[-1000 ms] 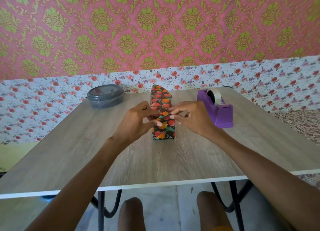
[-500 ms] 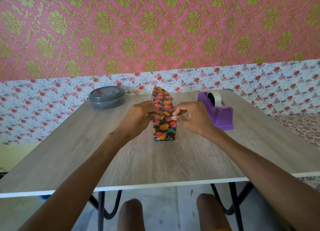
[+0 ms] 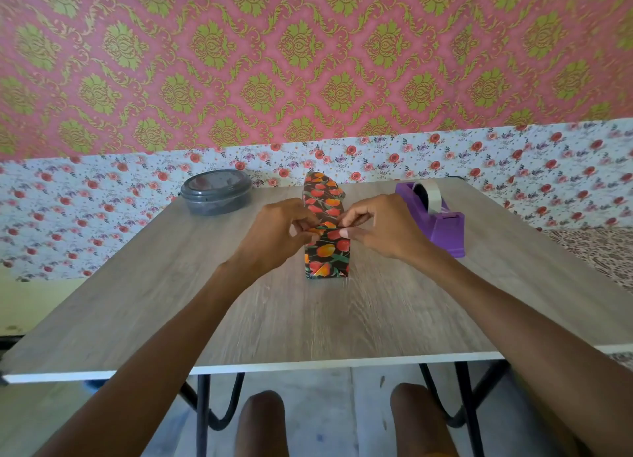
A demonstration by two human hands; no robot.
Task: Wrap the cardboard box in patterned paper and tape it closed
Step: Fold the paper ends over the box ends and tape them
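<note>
**A:** Both grips sit a touch higher than a second ago, and more of the near end face shows under the fingers. Box has not shifted.

**B:** Which box, and where?

**A:** Long cardboard box covered in dark paper printed with red and orange flowers (image 3: 327,252). It lies mid-way across the grey wood-grain table (image 3: 308,323), its long side running away from the person. No bare cardboard shows.

**B:** State of the grips?

**A:** Left grip (image 3: 274,232): fingers curled, pinching the paper fold at the box's top near edge from the left. Right grip (image 3: 383,230): thumb and forefinger pinching the same fold from the right. Their fingertips almost meet over it.

**B:** Far end?

**A:** Paper stands up there in a rounded peak.

**B:** Anything else on the table?

**A:** Purple plastic tape dispenser (image 3: 445,232) with a white tape roll (image 3: 433,191), right of the box, just beside the right grip, apart from the box. Round grey lidded plastic container (image 3: 215,192) at the far left, well apart. Two bare knees (image 3: 262,419) show below the near table edge.
</note>
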